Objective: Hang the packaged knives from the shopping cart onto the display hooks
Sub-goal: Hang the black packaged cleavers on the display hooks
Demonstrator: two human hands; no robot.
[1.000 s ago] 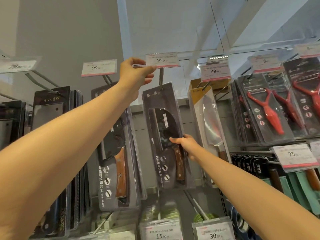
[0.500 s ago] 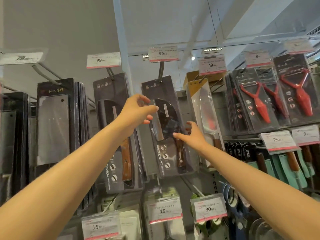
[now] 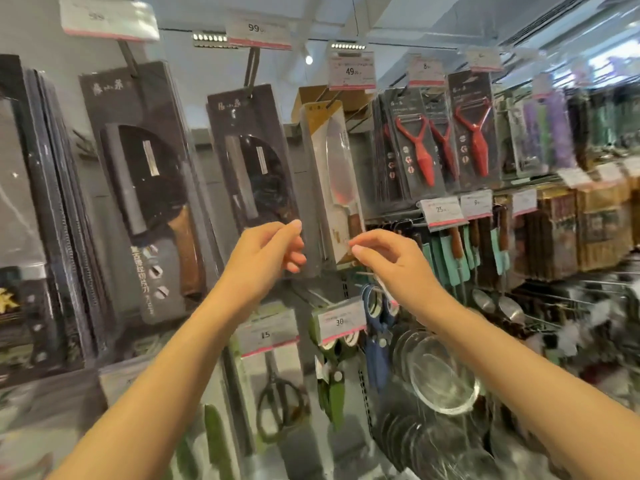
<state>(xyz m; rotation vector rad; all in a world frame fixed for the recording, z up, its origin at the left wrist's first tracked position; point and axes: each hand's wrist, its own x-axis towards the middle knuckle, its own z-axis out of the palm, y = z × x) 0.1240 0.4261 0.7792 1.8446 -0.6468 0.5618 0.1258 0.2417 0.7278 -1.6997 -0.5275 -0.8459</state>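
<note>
A pale ceiling (image 3: 415,15) with strip lights (image 3: 348,46) spans crowded shop racks (image 3: 568,216).

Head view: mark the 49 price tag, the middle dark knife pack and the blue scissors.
49 price tag (image 3: 351,71), head view, on the printed number.
Middle knife pack (image 3: 254,161), head view, on the blade window.
Blue scissors (image 3: 379,344), head view, on the blades.

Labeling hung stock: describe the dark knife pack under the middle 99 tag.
The dark grey carded knife pack hangs from a metal display hook below the 99 price tag, tilted slightly. A clear blister covers a black cleaver blade; a brown handle peeks out low down. The left hand overlaps its bottom edge; contact is unclear.
</note>
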